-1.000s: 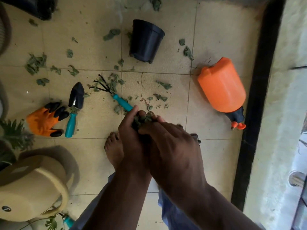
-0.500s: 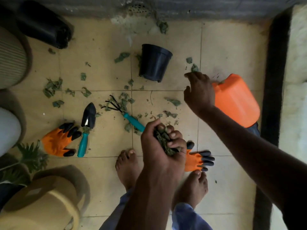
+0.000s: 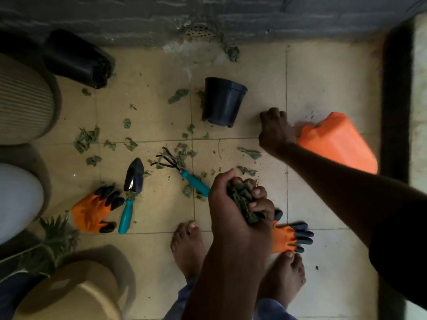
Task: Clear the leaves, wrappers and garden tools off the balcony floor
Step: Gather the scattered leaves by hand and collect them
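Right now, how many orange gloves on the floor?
2. One glove lies left of the trowel. The other glove lies by the right foot, partly hidden behind the left hand gripping leaves. More could be hidden.

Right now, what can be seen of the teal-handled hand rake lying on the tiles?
The teal-handled hand rake lies flat on the beige tiled floor, set diagonally. Its dark, metal-looking head of several bent prongs points up-left and sits among scattered green leaf scraps, some lying on and around the prongs. A thin dark neck joins the prongs to a smooth, plastic-looking teal grip. The grip's lower-right end disappears behind the left hand, which holds a bunch of leaves; whether they touch cannot be told.
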### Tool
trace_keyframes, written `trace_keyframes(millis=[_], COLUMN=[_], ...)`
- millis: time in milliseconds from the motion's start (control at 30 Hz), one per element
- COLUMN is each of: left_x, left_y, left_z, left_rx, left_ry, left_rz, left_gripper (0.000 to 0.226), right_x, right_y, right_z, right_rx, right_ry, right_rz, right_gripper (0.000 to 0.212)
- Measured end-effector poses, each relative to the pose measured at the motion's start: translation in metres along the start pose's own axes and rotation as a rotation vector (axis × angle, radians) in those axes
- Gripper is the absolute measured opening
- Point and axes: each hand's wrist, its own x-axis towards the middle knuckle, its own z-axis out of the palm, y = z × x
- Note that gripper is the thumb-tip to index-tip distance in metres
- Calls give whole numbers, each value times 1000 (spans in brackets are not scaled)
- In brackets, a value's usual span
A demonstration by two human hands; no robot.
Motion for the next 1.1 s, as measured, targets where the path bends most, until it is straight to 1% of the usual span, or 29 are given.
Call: trace_keyframes(millis=[67,200,300,367,433,533,600,667,767,900,1000,1100], left_x=[-2,-2,-5,-6,-7,-8,-10,-13,-17,-21,-23,-26], left_y=[-1,-1,2,4,6,13,17,23,36,47,49,53], left_z=[-2,-5,-5,-4,-4,-9,-15,-22,-32,-42,-50,-55], left_rx=[5,6,21,34,44,56,76,96,100,71,62,43], left_ry=[4,38,49,45,45,31,14,5,-5,-30,-22,-22], left_rz=[11,26,41,44,49,72,84,92,114,123,129,131], left_gripper=[18,18,19,20,21,23,24,22,23,21,17,19], right_x=[-29,-80,-104,-112,-115,-114,-112,-110,-109,-109,-109,-108], right_y=[-10,-27,-34,-35,-38,-48,-58,-69,-84,-95,-101,-106], right_z=[16,51,67,73,75,77,82,86,92,98,99,99], right_rx=[21,79,46,-44,-60,38,150,222,242,161,97,20], right_ry=[-5,-47,-98,-100,-87,-126,-139,-133,-139,-121,-105,-64], right_rz=[-58,-157,-176,-140,-65,35,58,19,-58,-76,-151,-236], right_gripper=[55,47,61,65,68,72,68,61,60,63,59,58])
